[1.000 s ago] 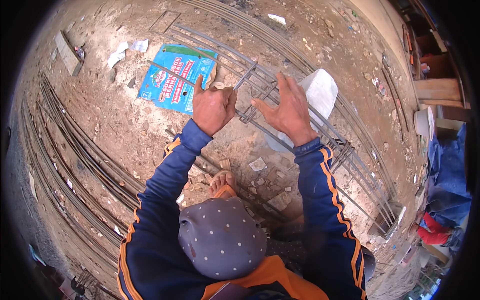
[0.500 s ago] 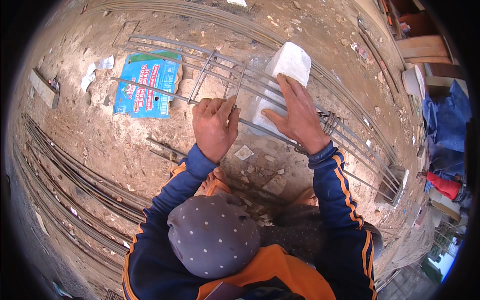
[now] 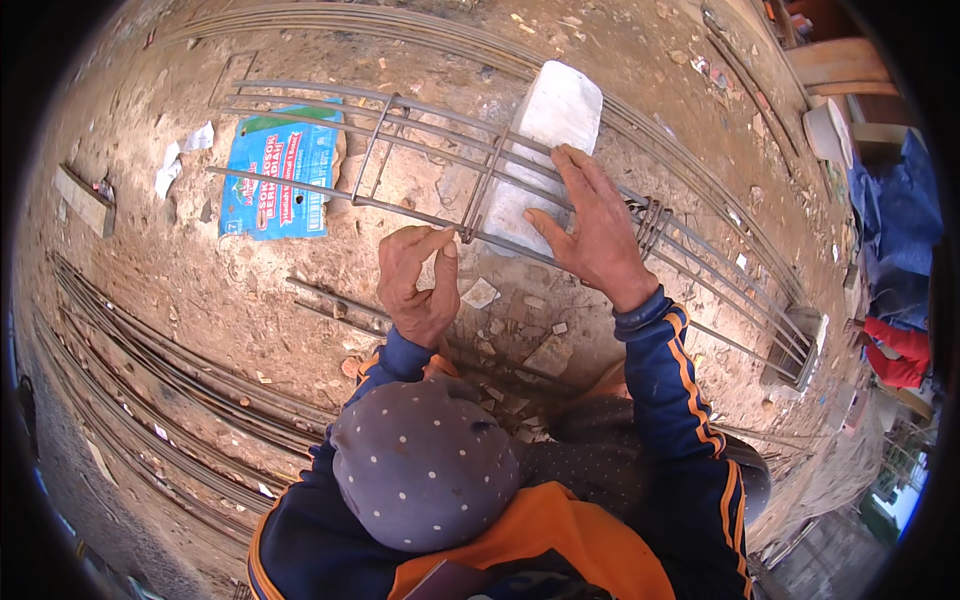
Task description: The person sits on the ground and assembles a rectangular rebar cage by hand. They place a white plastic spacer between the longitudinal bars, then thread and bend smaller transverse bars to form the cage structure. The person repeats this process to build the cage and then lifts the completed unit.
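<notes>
One left hand (image 3: 418,285), fingertips nearly pinched, can't tell if gripping, just beside the rebar cage (image 3: 484,187); the right hand (image 3: 600,228), spread wide, is over its bars. Cage crosses the white block's (image 3: 557,112) long edges, blue cardboard (image 3: 300,160) beneath its left end.

rebar cage (image 3: 485,187) across block (image 3: 563,105) | cardboard (image 3: 285,157) left of block
</notes>
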